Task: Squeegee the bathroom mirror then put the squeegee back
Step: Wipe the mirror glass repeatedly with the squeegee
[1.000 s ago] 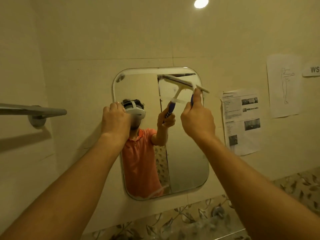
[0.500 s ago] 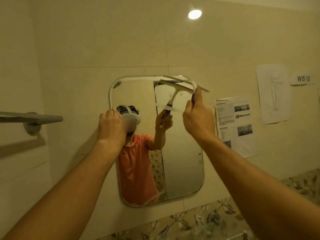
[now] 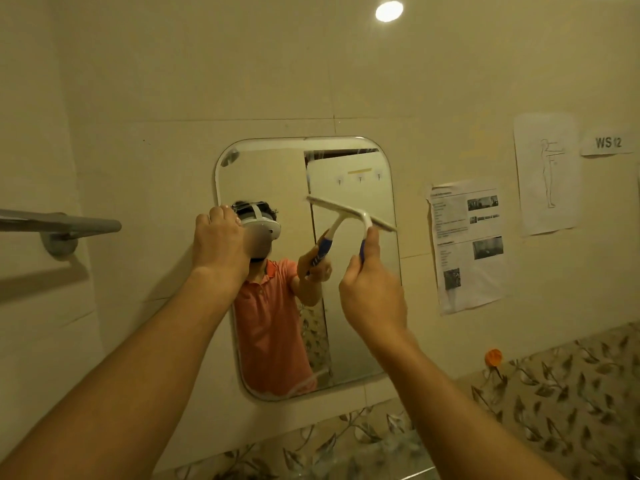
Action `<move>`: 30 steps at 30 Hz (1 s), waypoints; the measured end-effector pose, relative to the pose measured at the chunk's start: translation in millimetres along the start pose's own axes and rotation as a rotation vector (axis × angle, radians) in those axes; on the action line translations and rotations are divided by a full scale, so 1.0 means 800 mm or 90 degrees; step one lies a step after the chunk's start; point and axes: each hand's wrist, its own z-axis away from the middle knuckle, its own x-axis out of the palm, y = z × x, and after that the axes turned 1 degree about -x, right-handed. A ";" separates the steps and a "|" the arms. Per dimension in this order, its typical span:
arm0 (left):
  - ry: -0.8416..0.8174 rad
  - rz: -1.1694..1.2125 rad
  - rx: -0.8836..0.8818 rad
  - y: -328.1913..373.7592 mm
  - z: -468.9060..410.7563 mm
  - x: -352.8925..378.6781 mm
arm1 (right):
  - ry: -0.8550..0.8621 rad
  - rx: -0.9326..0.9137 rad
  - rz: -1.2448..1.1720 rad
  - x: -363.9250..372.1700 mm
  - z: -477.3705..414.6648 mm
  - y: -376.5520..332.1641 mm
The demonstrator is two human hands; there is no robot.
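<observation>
From my station I see the person's right hand (image 3: 374, 296) raised in front of the mirror (image 3: 270, 178). Its fingers are clamped around the blue handle of the squeegee (image 3: 363, 218), and the thumb is stretched up along the handle. The squeegee is on the right half of the mirror, about at the middle of its height. Its white blade meets its own reflection, so it seems to lie against the glass. The blade is tilted with the left end higher, the right end comes to the mirror's right edge, and it is a little blurred. The left hand (image 3: 221, 244) is at the left edge of the mirror, a bit above the middle. Its fingers are together and bent, with the tips on the rim, but I cannot tell if they grip the rim or only lean on it. In the glass there is the reflection (image 3: 270, 323) of the person in an orange polo shirt with a white headset. On the left, a grey towel bar (image 3: 69, 225) sticks out of the cream wall (image 3: 311, 81). To the right of the mirror hang a printed sheet (image 3: 467, 247) with small photos, a sheet with an outline figure (image 3: 547, 171), and a label (image 3: 607, 143) reading "WS 12". Below them, a small orange thing (image 3: 493, 356) sits at the top of a band of leaf-pattern tiles (image 3: 571, 393).
</observation>
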 end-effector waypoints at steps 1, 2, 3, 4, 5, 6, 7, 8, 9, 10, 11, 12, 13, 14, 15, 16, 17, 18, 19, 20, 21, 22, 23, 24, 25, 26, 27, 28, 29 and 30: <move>0.002 -0.002 -0.002 0.000 0.000 0.001 | -0.005 -0.001 0.004 0.003 0.006 0.004; 0.004 -0.002 -0.002 -0.001 0.000 0.001 | -0.006 -0.002 0.005 0.002 0.008 0.005; 0.006 0.000 -0.002 -0.001 0.000 0.002 | -0.003 -0.002 -0.002 -0.002 0.003 0.003; 0.008 0.004 -0.003 -0.001 -0.001 0.002 | 0.008 -0.004 -0.018 -0.007 -0.007 -0.001; 0.006 0.010 -0.006 -0.001 0.000 0.002 | 0.029 -0.012 -0.039 -0.015 -0.020 -0.007; 0.004 0.014 -0.009 -0.001 0.000 0.002 | 0.054 -0.021 -0.057 -0.023 -0.036 -0.015; 0.003 0.016 -0.011 -0.001 0.000 0.003 | 0.076 -0.029 -0.065 -0.031 -0.054 -0.023; 0.001 0.018 -0.013 -0.001 0.000 0.004 | 0.091 -0.035 -0.061 -0.038 -0.073 -0.030; 0.000 0.021 -0.012 -0.001 0.000 0.003 | 0.101 -0.040 -0.049 -0.043 -0.089 -0.038; -0.001 0.025 -0.012 -0.001 0.000 0.003 | 0.107 -0.044 -0.035 -0.048 -0.102 -0.044; -0.002 0.029 -0.009 -0.001 0.000 0.003 | 0.110 -0.047 -0.024 -0.049 -0.113 -0.049; -0.001 0.028 -0.005 -0.001 -0.001 0.002 | 0.111 -0.047 -0.015 -0.049 -0.121 -0.052; 0.000 0.024 -0.001 -0.001 -0.001 0.002 | 0.107 -0.043 -0.009 -0.049 -0.125 -0.054; 0.000 0.022 0.000 -0.001 -0.002 0.002 | 0.100 -0.037 -0.004 -0.046 -0.126 -0.054; -0.002 0.022 -0.001 -0.001 -0.002 0.002 | 0.093 -0.033 0.002 -0.043 -0.124 -0.053; 0.000 0.025 -0.004 -0.001 -0.002 0.003 | 0.086 -0.030 0.008 -0.038 -0.120 -0.049; 0.004 0.028 -0.008 0.000 -0.002 0.004 | 0.082 -0.028 0.016 -0.034 -0.113 -0.044; 0.006 0.032 -0.009 0.000 -0.002 0.006 | 0.080 -0.025 0.024 -0.030 -0.103 -0.037; 0.007 0.034 -0.010 0.000 -0.003 0.007 | 0.078 -0.021 0.033 -0.027 -0.092 -0.029; 0.007 0.034 -0.010 0.001 -0.003 0.008 | 0.076 -0.018 0.041 -0.024 -0.081 -0.019; 0.008 0.033 -0.011 0.001 -0.003 0.008 | 0.072 -0.015 0.046 -0.022 -0.069 -0.009; 0.009 0.032 -0.011 0.002 -0.003 0.007 | 0.066 -0.010 0.053 -0.021 -0.059 0.002; 0.008 0.030 -0.010 0.002 -0.003 0.007 | 0.060 -0.007 0.060 -0.021 -0.051 0.012; 0.005 0.029 -0.009 0.002 -0.003 0.007 | 0.056 -0.007 0.070 -0.022 -0.047 0.022; 0.003 0.029 -0.008 0.001 -0.003 0.007 | 0.054 -0.010 0.076 -0.023 -0.046 0.027; 0.004 0.030 -0.007 0.001 -0.003 0.007 | 0.055 -0.017 0.074 -0.026 -0.047 0.030; 0.006 0.031 -0.008 0.000 -0.003 0.007 | 0.059 -0.026 0.063 -0.029 -0.052 0.028; 0.007 0.031 -0.007 -0.001 -0.002 0.007 | 0.065 -0.034 0.043 -0.033 -0.059 0.024; 0.007 0.029 -0.006 0.000 -0.002 0.007 | 0.074 -0.042 0.021 -0.037 -0.068 0.017; 0.007 0.025 -0.004 0.000 -0.002 0.008 | 0.088 -0.051 0.001 -0.041 -0.080 0.009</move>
